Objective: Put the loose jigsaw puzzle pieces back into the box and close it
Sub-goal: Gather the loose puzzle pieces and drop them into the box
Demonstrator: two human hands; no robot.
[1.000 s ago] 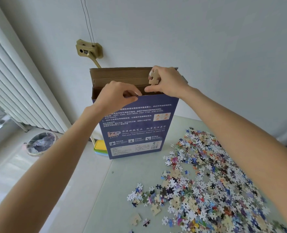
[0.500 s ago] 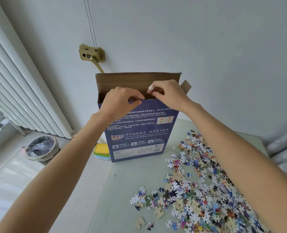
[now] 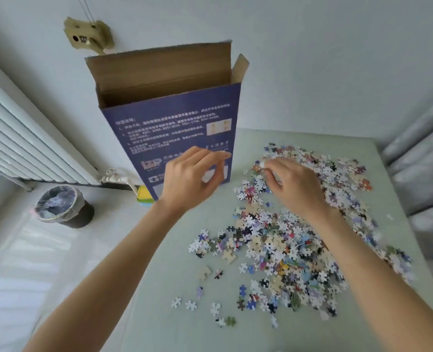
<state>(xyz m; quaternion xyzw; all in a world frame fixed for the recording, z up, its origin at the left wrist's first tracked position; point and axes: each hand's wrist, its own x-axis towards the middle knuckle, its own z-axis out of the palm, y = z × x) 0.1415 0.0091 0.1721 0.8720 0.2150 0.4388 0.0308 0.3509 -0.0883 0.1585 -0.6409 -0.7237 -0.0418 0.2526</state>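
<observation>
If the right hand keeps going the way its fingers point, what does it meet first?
Probably the loose puzzle pieces: the right hand angles down-left into their far end, beside the box. Contact is unclear.

The blue face of the box (image 3: 174, 133) in front of me carries white printed lines, numbered 1 to 3, in characters too blurred to read. Low on that face, left of my left hand (image 3: 190, 181), a white logo looks like "LZP". I can read nothing else.

home room, white radiator (image 3: 20, 138), lined bin (image 3: 63, 207), grey curtain (image 3: 421, 158)
</observation>
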